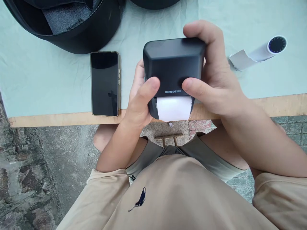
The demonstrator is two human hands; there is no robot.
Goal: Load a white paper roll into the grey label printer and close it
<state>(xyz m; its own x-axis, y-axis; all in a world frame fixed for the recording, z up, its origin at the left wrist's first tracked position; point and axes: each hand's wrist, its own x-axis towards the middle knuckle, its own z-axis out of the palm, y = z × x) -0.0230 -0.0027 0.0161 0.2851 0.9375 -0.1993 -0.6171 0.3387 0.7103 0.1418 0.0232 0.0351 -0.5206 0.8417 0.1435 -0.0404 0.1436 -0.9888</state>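
Observation:
A black label printer (175, 70) marked NIIMBOT is held up over the table's front edge, between both of my hands. White paper (174, 108) with a ragged lower edge sticks out of its slot toward me. My left hand (142, 95) grips the printer's left side, its thumb on the front face and the other fingers mostly hidden behind. On the other side my right hand (213, 73) is closed around the printer, thumb near the slot and index finger curled at the upper right corner.
A dark-screened phone (105, 83) lies left of the printer. Behind it stands an unzipped black case (81, 38) with grey foam (67, 16). To the right lies a white cylinder (263, 51) with a dark round end, beside a piece of white card (241, 60). The wooden table edge (283, 104) runs in front.

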